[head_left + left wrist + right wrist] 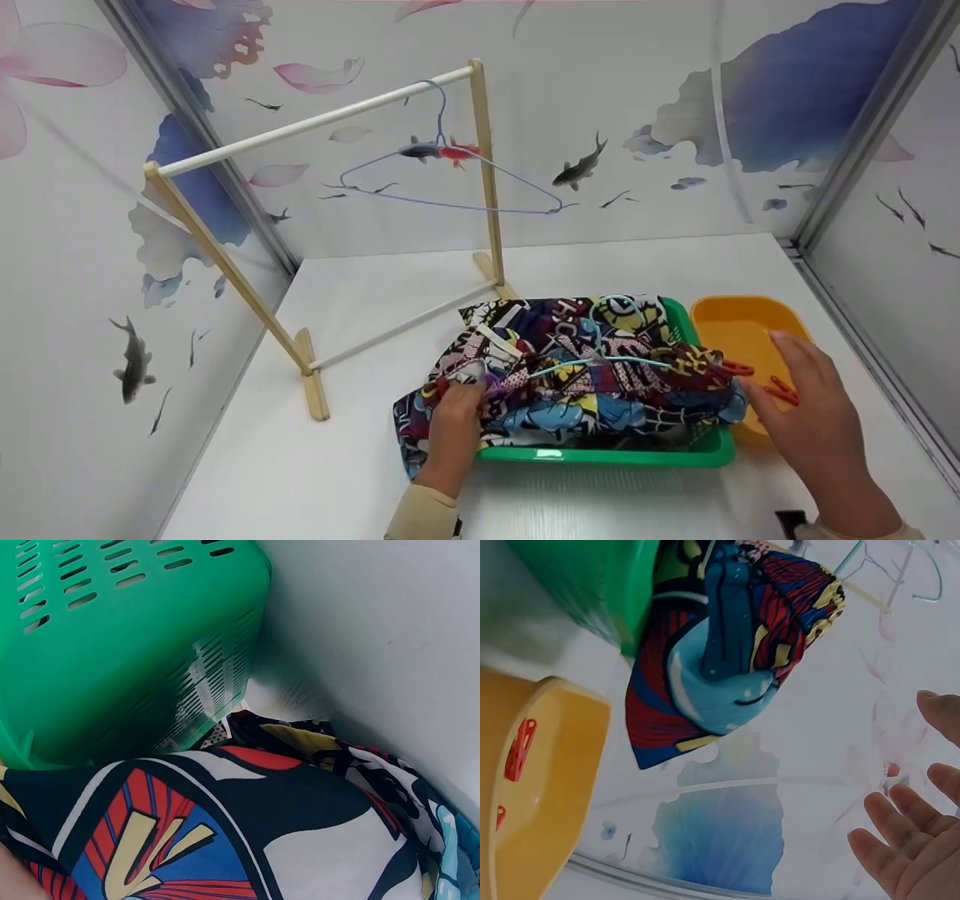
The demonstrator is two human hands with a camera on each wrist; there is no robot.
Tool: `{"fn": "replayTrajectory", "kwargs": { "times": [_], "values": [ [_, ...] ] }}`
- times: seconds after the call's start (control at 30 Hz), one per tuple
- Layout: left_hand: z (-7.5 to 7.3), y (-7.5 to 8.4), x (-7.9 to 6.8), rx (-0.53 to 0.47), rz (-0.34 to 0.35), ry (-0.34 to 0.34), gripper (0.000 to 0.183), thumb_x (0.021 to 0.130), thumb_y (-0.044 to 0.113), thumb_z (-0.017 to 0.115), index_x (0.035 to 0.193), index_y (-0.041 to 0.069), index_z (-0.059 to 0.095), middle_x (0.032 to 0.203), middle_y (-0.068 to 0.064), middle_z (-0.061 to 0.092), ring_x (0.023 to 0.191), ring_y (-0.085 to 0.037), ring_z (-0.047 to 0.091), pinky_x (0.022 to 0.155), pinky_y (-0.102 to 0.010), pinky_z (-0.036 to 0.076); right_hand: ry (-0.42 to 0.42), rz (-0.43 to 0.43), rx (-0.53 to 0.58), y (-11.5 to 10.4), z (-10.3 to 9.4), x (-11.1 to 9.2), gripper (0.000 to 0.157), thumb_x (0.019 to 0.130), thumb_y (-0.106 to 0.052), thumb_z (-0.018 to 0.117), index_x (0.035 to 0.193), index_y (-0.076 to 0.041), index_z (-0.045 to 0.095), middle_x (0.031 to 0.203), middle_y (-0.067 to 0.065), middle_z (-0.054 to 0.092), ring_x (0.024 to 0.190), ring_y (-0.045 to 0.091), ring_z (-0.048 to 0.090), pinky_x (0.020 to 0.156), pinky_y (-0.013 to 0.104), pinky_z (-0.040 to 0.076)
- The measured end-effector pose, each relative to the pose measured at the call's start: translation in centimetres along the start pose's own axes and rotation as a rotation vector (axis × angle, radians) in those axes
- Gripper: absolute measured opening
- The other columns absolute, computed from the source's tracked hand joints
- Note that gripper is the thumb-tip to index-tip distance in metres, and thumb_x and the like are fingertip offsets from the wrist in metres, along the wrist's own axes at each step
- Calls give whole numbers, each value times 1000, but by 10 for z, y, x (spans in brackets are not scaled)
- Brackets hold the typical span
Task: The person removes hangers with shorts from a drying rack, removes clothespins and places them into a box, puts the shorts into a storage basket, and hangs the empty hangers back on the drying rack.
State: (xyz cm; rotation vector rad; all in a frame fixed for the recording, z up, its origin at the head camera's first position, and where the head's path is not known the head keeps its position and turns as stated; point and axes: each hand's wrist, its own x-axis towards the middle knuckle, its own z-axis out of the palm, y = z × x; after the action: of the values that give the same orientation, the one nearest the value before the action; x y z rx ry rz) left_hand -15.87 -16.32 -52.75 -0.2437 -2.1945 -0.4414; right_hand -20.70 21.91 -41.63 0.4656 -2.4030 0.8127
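A brightly printed garment (577, 390) with a gathered edge lies bunched over a green basket (600, 455). Against it rests a light-blue hanger (598, 330), hook up. My left hand (454, 431) grips the garment's left part, its fingertips partly hidden in the folds beside a small purple piece (493, 382). Past the garment's right end, my right hand (817, 412) is held up with its fingers spread and nothing in them; the right wrist view shows those fingers (900, 832) apart from the cloth. A red clothespin (738, 367) shows at the garment's right end.
More red clothespins (521, 750) lie in the yellow-orange basin (739, 311), right of the basket. Behind stands a wooden rack with a white rail (322, 120), where a bare blue wire hanger (450, 202) hangs. Printed wall panels (637, 75) enclose the white table.
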Motion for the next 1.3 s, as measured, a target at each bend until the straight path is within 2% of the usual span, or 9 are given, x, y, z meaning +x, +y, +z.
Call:
{"fn": "replayTrajectory", "kwargs": {
  "times": [0.07, 0.17, 0.23, 0.3, 0.4, 0.53, 1.07, 1.17, 1.3],
  "values": [
    [0, 0, 0, -1, 2, 7, 39, 64, -25, 66, 92, 1, 67, 81, -7, 66, 77, -19, 62, 69, -27, 55, 40, -84, 10, -7, 4, 1, 64, 85, -27, 74, 138, -1, 49, 133, 25, 49, 116, 43, 49, 94, -4, 18],
    [-1, -1, 0, 1, 1, 14, 38, 64, -25, 67, 92, 1, 67, 81, -7, 66, 76, -19, 62, 68, -27, 55, 80, -176, 18, -16, 10, 2, 71, 89, -56, 54, 133, 0, 53, 131, 24, 52, 108, 41, 55, 88, -2, 30],
    [-1, -1, 0, 6, 1, 14, 38, 65, -25, 66, 92, 1, 67, 80, -6, 65, 75, -19, 61, 67, -27, 55, 88, -213, 30, -22, 13, 2, 77, 89, -63, 45, 132, 0, 54, 130, 23, 54, 106, 39, 56, 87, -1, 33],
    [-1, -1, 0, 9, 0, 10, 37, 66, -24, 66, 93, 1, 67, 80, -6, 65, 75, -18, 61, 67, -27, 54, 91, -242, 50, -27, 17, 3, 75, 90, -62, 46, 131, -1, 56, 129, 21, 55, 103, 36, 58, 87, 0, 34],
    [-1, -1, 0, 13, -2, 5, 36, 67, -24, 66, 93, 2, 67, 81, -6, 65, 75, -18, 62, 68, -27, 55, 85, -275, 89, -36, 22, 3, 71, 91, -60, 47, 130, -2, 57, 129, 19, 56, 105, 34, 57, 95, 0, 28],
    [-3, -1, 0, 21, -9, 1, 32, 72, -21, 66, 93, 3, 67, 81, -5, 66, 76, -18, 62, 69, -28, 55, 70, -324, 128, -49, 28, 1, 66, 92, -57, 49, 129, -3, 59, 128, 17, 58, 109, 31, 56, 97, 3, 30],
    [-4, 2, -1, 5, -18, -7, 36, 68, -23, 63, 95, 1, 67, 84, -9, 67, 78, -21, 64, 71, -29, 56, -104, -532, 185, -87, 55, 8, 51, 96, -46, 50, 126, -7, 62, 126, 11, 60, 114, 27, 58, 103, 13, 32],
    [-3, 2, -1, 4, -20, -6, 34, 69, -22, 64, 95, 1, 67, 84, -8, 67, 78, -21, 63, 70, -28, 56, -122, -575, 182, -93, 59, 10, 45, 88, -32, 70, 126, -9, 62, 125, 8, 60, 112, 25, 60, 100, 14, 38],
    [-2, 3, -1, -6, -24, -4, 35, 69, -22, 64, 95, 0, 68, 84, -9, 68, 77, -21, 64, 70, -28, 56, -155, -601, 169, -100, 67, 12, 64, 66, -9, 88, 125, -10, 63, 123, 6, 61, 108, 22, 62, 91, 21, 49]
  ]
}}
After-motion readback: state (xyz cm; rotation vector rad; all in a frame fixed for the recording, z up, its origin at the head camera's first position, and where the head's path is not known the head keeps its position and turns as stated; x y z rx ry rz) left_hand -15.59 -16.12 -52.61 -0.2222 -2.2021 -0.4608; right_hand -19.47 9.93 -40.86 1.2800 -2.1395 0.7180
